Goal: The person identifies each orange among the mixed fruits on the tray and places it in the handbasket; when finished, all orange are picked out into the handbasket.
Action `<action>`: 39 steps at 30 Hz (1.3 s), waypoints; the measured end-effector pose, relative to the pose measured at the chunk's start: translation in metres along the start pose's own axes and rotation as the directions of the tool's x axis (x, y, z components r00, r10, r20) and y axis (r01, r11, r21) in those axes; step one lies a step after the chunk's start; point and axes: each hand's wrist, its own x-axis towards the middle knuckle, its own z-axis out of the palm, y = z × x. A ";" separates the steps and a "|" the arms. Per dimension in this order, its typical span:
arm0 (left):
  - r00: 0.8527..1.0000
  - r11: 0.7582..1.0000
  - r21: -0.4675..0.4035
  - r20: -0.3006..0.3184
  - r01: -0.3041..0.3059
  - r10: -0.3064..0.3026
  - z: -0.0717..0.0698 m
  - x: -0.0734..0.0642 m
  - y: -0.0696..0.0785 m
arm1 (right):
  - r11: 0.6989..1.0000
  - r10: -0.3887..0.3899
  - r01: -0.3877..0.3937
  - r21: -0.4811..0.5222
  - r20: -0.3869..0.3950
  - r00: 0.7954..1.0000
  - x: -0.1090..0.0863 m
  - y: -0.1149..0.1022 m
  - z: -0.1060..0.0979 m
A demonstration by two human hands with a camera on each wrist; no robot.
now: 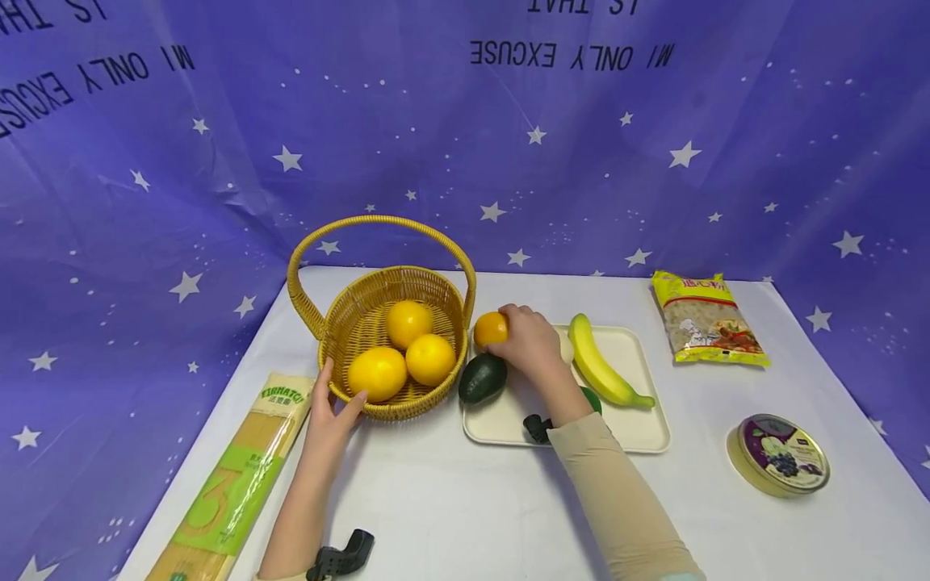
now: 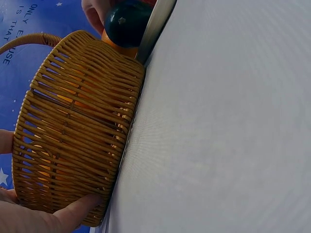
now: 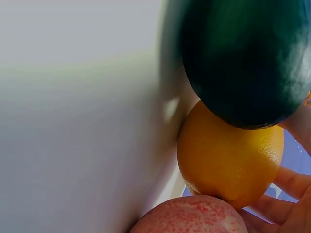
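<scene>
My left hand (image 1: 333,415) holds the near left rim of a wicker basket (image 1: 395,410); in the left wrist view, its thumb presses the woven side (image 2: 77,126). Inside lie three yellow-orange fruits, one of them a rounded orange (image 1: 408,324). On the cream tray (image 1: 643,440), my right hand (image 1: 534,343) grips another orange (image 1: 491,331) at the far left corner, fingers round its far side in the right wrist view. A dark green avocado (image 1: 483,379) sits just in front of that orange. Beside it, the right wrist view shows a red-speckled fruit (image 3: 194,218).
A banana (image 1: 603,363) lies on the tray's right part, with a green item (image 1: 592,399) partly behind my right wrist. A long noodle packet (image 1: 232,484) lies left of the basket. At right are a yellow food bag (image 1: 708,319) and a round tin (image 1: 777,456).
</scene>
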 end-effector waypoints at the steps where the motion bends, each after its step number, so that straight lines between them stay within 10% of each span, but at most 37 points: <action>1: 1.000 1.000 0.000 -0.002 -0.003 0.003 0.000 -0.001 0.000 | 1.000 -0.002 0.002 -0.004 -0.003 1.000 0.000 0.000 0.001; 20: 1.000 1.000 0.005 -0.008 0.008 -0.008 0.001 0.002 0.002 | 0.986 0.028 -0.009 0.167 -0.111 0.993 -0.008 0.000 -0.014; 39: 0.999 1.000 -0.010 -0.019 0.028 -0.028 0.003 0.003 0.001 | 0.830 -0.006 0.069 0.553 -0.115 0.993 -0.052 -0.029 -0.059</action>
